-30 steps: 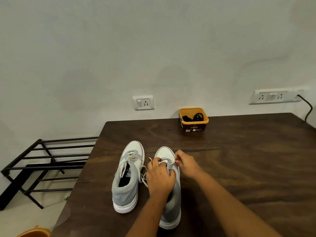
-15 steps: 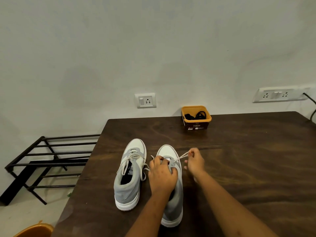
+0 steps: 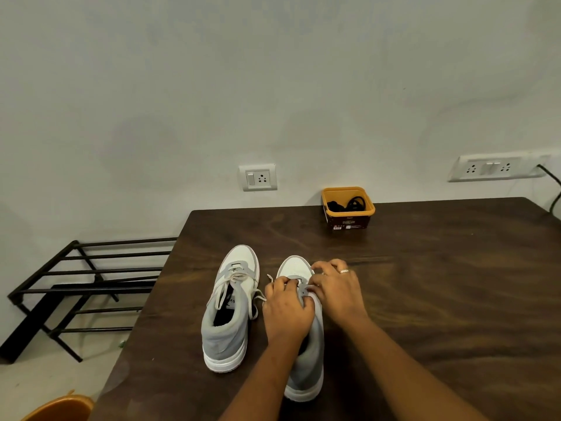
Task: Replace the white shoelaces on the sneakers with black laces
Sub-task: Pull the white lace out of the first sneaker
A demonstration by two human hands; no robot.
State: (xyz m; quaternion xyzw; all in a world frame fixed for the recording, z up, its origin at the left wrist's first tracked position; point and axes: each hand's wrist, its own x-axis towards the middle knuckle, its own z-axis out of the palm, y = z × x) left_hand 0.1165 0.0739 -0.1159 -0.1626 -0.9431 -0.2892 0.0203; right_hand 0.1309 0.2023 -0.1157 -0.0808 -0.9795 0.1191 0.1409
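Two grey-and-white sneakers stand side by side on the dark wooden table (image 3: 425, 284), toes pointing away from me. The left sneaker (image 3: 230, 311) keeps its white laces (image 3: 235, 279), loosened. My left hand (image 3: 287, 308) grips the top of the right sneaker (image 3: 306, 369) over its tongue. My right hand (image 3: 337, 291), a ring on one finger, pinches the white lace at the eyelets near the toe. Black laces (image 3: 349, 205) lie in an orange tub (image 3: 348, 208) at the table's far edge.
A black metal shoe rack (image 3: 76, 287) stands on the floor left of the table. An orange bucket rim (image 3: 60, 408) shows at the bottom left. Wall sockets (image 3: 258, 177) sit above the table's far edge, and a black cable (image 3: 555, 192) hangs at the far right.
My right hand, which had pulled a white lace out to the right half a second ago, has come back onto the right sneaker's eyelets. The left hand stays put.
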